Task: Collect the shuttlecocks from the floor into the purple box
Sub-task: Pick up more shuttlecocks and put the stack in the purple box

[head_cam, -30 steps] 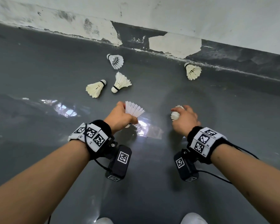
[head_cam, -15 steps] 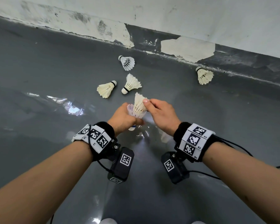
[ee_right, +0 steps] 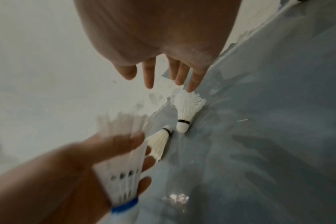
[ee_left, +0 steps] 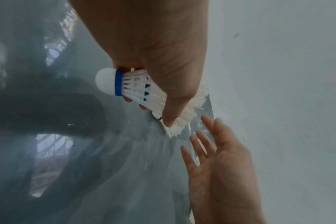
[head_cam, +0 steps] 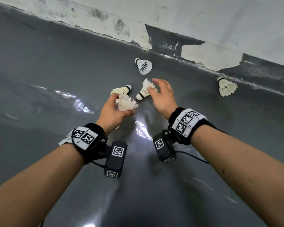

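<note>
Your left hand (head_cam: 114, 110) grips stacked shuttlecocks (head_cam: 126, 104), your empty right hand (head_cam: 162, 95) spreads, and four shuttlecocks lie near the wall (head_cam: 203, 17), unboxed.

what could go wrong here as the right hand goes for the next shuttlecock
1. The left hand already grips stacked shuttlecocks; pushing another in could crush feathers or loosen that grip.
2. The open right hand reaches over the nearest shuttlecock, which lies close to another one; a careless sweep might knock either away.
3. The purple box is not in view, so the growing stack may have to be carried, and something could drop.
</note>
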